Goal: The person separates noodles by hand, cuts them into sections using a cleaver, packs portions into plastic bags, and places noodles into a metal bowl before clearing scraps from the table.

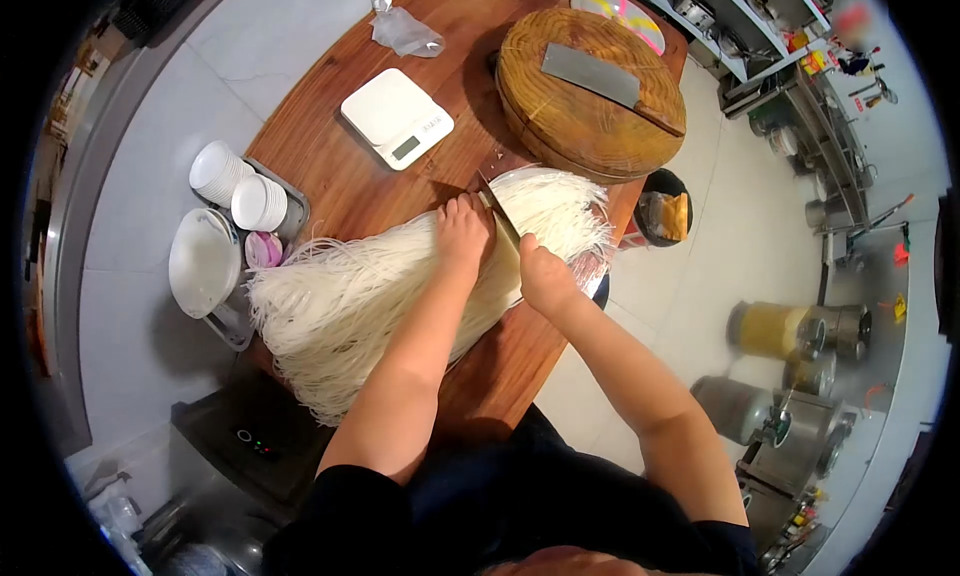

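Observation:
A wide bundle of long white rice noodles (345,301) lies across the wooden table. My left hand (466,231) presses down on it with curled fingers, just left of the blade. In my right hand (547,276) is a kitchen knife (502,212), its handle hidden in my closed fingers. The blade stands on edge across the bundle, close to my left fingertips. To the right of the knife, a shorter fanned section of noodles (565,211) reaches the table's edge. How deep the blade sits among the strands I cannot tell.
Beyond the noodles are a white digital scale (397,119) and a thick round chopping block (530,96) with a cleaver (590,73) on top. Stacked white bowls (259,204) stand at left. A clear plastic bag (405,32) lies farther back. A bin (662,211) stands on the floor.

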A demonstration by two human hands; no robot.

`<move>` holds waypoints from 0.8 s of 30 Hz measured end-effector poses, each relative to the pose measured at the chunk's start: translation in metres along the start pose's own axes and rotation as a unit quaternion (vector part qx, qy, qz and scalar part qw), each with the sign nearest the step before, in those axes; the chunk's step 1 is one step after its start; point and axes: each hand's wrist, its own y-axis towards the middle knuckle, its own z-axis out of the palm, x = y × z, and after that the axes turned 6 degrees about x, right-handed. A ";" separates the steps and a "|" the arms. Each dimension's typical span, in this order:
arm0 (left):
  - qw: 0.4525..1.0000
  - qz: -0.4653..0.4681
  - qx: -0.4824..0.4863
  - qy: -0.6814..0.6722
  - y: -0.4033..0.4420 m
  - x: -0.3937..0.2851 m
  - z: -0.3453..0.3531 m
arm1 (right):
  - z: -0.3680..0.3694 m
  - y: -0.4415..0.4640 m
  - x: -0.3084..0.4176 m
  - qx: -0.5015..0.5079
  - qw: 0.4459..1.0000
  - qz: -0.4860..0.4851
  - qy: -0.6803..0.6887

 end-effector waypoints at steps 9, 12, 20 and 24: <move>0.999 0.033 -0.027 0.015 0.004 0.011 0.020 | -0.022 0.021 0.010 0.089 0.996 0.012 -0.001; 0.996 0.059 -0.063 0.019 0.006 0.014 0.025 | -0.028 0.033 0.011 0.107 0.994 0.022 -0.002; 0.998 0.040 -0.035 -0.025 0.011 0.010 0.002 | -0.009 0.051 0.008 0.128 0.990 0.052 0.021; 0.994 0.015 -0.002 -0.112 0.013 0.009 0.003 | 0.028 0.064 -0.002 0.050 0.999 0.014 -0.010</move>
